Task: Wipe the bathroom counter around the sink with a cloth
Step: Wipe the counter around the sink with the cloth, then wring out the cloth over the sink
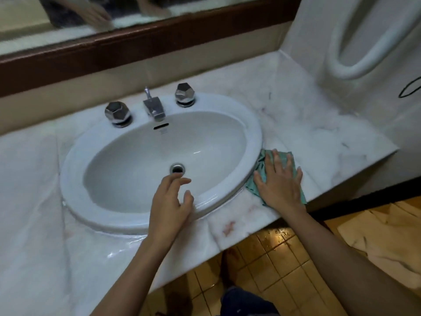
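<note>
Right hand (pixel 281 183) presses the cloth (pixel 263 164) flat; left hand (pixel 169 201) hovers loosely curled, apparently empty.

Your cloth (pixel 262 164) is teal green, at three o'clock from the plain white sink (pixel 252 133). The counter (pixel 307 133) is white marble with faint grey veins, and it has reddish smudges (pixel 229 227) at five o'clock from the sink. The taps (pixel 117 112) and spout (pixel 155 108) are shiny chrome. At twelve o'clock, the mirror frame (pixel 159 39) is dark brown. The floor tiles (pixel 273 270) are amber squares with dark grout.
</note>
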Demonstrator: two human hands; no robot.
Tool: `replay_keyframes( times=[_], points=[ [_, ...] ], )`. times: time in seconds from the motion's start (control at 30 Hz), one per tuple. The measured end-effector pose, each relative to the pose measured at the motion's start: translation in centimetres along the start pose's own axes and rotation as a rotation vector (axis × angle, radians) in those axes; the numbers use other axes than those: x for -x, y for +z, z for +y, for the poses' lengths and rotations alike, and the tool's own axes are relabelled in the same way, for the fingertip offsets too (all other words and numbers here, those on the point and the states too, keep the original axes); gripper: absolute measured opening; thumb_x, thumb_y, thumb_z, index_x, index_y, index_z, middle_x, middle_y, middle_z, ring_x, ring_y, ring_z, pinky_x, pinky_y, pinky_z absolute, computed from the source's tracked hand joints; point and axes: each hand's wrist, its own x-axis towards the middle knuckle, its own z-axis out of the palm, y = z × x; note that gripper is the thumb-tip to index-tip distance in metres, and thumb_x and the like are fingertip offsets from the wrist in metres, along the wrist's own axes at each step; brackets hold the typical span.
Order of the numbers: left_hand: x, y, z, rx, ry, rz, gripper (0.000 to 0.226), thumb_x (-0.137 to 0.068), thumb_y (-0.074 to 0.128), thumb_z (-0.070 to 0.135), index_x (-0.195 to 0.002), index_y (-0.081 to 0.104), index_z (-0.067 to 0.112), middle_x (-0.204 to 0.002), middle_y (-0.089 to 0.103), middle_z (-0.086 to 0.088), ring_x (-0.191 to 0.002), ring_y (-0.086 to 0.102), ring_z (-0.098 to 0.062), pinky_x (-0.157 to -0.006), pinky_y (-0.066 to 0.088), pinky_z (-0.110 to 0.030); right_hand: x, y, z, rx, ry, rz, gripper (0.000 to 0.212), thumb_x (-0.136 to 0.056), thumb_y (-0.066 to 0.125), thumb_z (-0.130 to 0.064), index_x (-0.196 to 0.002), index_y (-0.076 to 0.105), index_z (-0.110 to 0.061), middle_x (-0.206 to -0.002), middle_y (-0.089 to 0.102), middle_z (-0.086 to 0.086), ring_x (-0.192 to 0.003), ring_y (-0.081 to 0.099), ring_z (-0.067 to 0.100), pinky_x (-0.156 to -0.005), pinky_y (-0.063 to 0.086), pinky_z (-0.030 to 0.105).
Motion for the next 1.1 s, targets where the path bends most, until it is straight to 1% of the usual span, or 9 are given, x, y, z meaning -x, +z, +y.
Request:
replay_keyframes(
  times=[0.23,0.37,0.6,0.7,0.77,0.83,0.9,1.0,1.1],
  points=[
    [-0.9,3.3,0.8,-0.293,-0.202,-0.052,0.026,-0.092,0.053,0.031,-0.114,0.065,0.027,-0.133,0.051,0.013,-0.104,0.057,-0.011,-0.071,0.044,-0.029,-9.6,-1.7,5.3,-0.016,0.084,0.018,0.067,-0.093,0.018,-0.067,-0.153,0.006,-0.039,-0.162,-0.011,0.008,-0.148,-0.008,0.03,-0.116,0.006,0.057],
    [-1.1,3.5,1.0,-0.324,-0.209,-0.04,0.019,-0.091,0.057,0.028,-0.106,0.067,0.028,-0.125,0.054,0.015,-0.096,0.057,-0.008,-0.064,0.041,-0.026,-12.3,-1.8,7.0,-0.093,0.191,0.11,0.059,-0.098,0.027,-0.052,-0.153,0.017,-0.032,-0.162,0.003,0.016,-0.148,0.0,0.033,-0.116,0.011,0.054],
    [-1.1,3.8,1.6,-0.347,-0.228,0.002,0.015,-0.088,0.056,0.025,-0.097,0.067,0.029,-0.113,0.057,0.019,-0.091,0.06,-0.007,-0.06,0.042,-0.025,-3.8,0.0,5.1,-0.185,-0.109,0.152,0.054,-0.098,0.031,-0.024,-0.152,0.027,-0.017,-0.159,0.021,0.01,-0.148,0.013,0.03,-0.117,0.021,0.048],
    [-1.0,3.8,1.6,-0.349,-0.211,0.006,0.017,-0.088,0.053,0.028,-0.096,0.068,0.029,-0.111,0.058,0.018,-0.086,0.06,-0.007,-0.059,0.04,-0.024,0.2,-0.9,2.9,-0.569,-0.043,0.093,0.046,-0.105,0.029,-0.028,-0.151,0.03,-0.027,-0.158,0.026,0.0,-0.144,0.026,0.021,-0.112,0.025,0.032],
    [-0.9,3.6,1.5,-0.325,-0.185,-0.004,0.022,-0.086,0.048,0.033,-0.097,0.067,0.031,-0.11,0.057,0.019,-0.082,0.06,-0.005,-0.058,0.039,-0.023,1.2,-3.2,1.3,-0.946,0.146,0.026,0.04,-0.105,0.034,-0.027,-0.144,0.042,-0.027,-0.141,0.05,0.002,-0.128,0.048,0.022,-0.098,0.039,0.026],
    [-0.8,3.1,1.4,-0.242,-0.164,-0.014,0.025,-0.084,0.046,0.034,-0.098,0.067,0.033,-0.112,0.057,0.021,-0.084,0.06,-0.003,-0.058,0.039,-0.02,1.5,-6.2,-0.6,-1.178,0.249,0.058,0.031,-0.105,0.037,-0.027,-0.13,0.054,-0.024,-0.118,0.064,0.002,-0.111,0.06,0.024,-0.084,0.047,0.029],
    [-0.5,2.3,1.6,-0.082,-0.145,0.008,0.03,-0.081,0.043,0.037,-0.1,0.066,0.033,-0.114,0.055,0.021,-0.097,0.059,-0.005,-0.063,0.042,-0.015,2.1,-9.0,-2.6,-1.389,0.289,0.042,0.029,-0.104,0.04,-0.029,-0.124,0.059,-0.022,-0.113,0.067,0.004,-0.105,0.064,0.021,-0.088,0.051,0.035],
    [0.7,0.0,2.5,0.022,-0.04,0.07,0.04,-0.081,0.046,0.037,-0.117,0.061,0.029,-0.128,0.052,0.018,-0.12,0.051,-0.006,-0.088,0.048,-0.026,3.3,-11.5,-5.9,-1.725,0.365,-0.3,0.041,-0.098,0.044,-0.045,-0.128,0.059,-0.022,-0.119,0.068,0.006,-0.107,0.066,0.025,-0.095,0.05,0.046],
    [0.8,-3.7,3.6,-0.115,0.252,0.072,0.062,-0.08,0.058,0.035,-0.139,0.045,0.023,-0.151,0.037,0.004,-0.14,0.034,-0.012,-0.104,0.032,-0.03,4.5,-12.9,-9.4,-1.764,0.437,-0.898,0.053,-0.094,0.044,-0.055,-0.12,0.066,-0.015,-0.118,0.069,0.014,-0.096,0.069,0.037,-0.075,0.057,0.046]
  ],
)
